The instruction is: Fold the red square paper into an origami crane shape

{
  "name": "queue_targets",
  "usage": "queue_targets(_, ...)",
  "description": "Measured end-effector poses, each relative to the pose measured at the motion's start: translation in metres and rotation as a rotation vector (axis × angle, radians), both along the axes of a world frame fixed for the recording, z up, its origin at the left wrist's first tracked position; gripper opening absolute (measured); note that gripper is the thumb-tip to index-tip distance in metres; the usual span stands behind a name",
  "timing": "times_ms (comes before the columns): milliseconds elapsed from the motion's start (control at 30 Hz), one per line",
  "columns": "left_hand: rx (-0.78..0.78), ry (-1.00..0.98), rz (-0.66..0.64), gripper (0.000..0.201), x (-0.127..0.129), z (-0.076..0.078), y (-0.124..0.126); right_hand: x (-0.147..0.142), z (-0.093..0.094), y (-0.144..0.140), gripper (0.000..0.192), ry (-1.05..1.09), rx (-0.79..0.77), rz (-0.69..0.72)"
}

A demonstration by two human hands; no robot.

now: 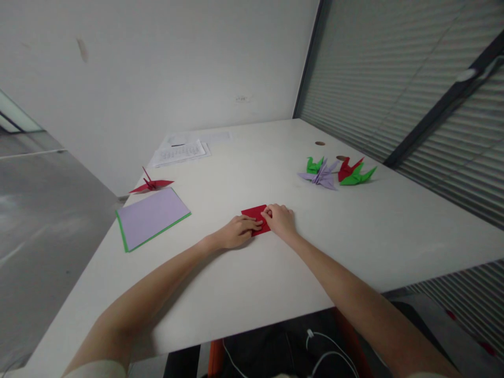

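Observation:
A small folded piece of red paper (254, 211) lies on the white table in front of me. My left hand (237, 231) rests on its left side, with the fingers stretched out flat over the paper. At the right side of the paper is my right hand (282, 220), thumb and forefinger pinched together on it. Both hands partly cover the sheet, so its exact fold cannot be made out.
Purple and green sheets (153, 218) are stacked at the left, with a red paper crane (151, 184) behind. Several folded cranes, including a purple one (323, 176), stand at the right near the blinds. Printed papers (181, 153) lie at the back of the table (244, 283).

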State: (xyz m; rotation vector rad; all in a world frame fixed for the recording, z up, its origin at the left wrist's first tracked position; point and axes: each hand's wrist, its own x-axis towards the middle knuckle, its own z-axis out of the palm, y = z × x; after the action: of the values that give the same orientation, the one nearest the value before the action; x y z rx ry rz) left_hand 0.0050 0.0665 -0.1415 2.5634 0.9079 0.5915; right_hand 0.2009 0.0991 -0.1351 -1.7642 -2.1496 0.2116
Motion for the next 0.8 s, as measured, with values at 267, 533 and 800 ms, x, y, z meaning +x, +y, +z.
queue_targets(267, 0.070, -0.070, 0.017, 0.025, 0.005, -0.008, 0.003, -0.001, 0.002, -0.002, 0.015, -0.011, -0.012, -0.006)
queue_targets(533, 0.152, 0.100, 0.034, 0.032, 0.008, 0.004, -0.008, 0.000, 0.001, -0.001, 0.016, -0.007, 0.001, 0.002)
queue_targets(800, 0.157, 0.173, 0.062, 0.032, 0.008, 0.007, -0.011, 0.000, -0.002, -0.002, 0.017, -0.017, 0.018, -0.003)
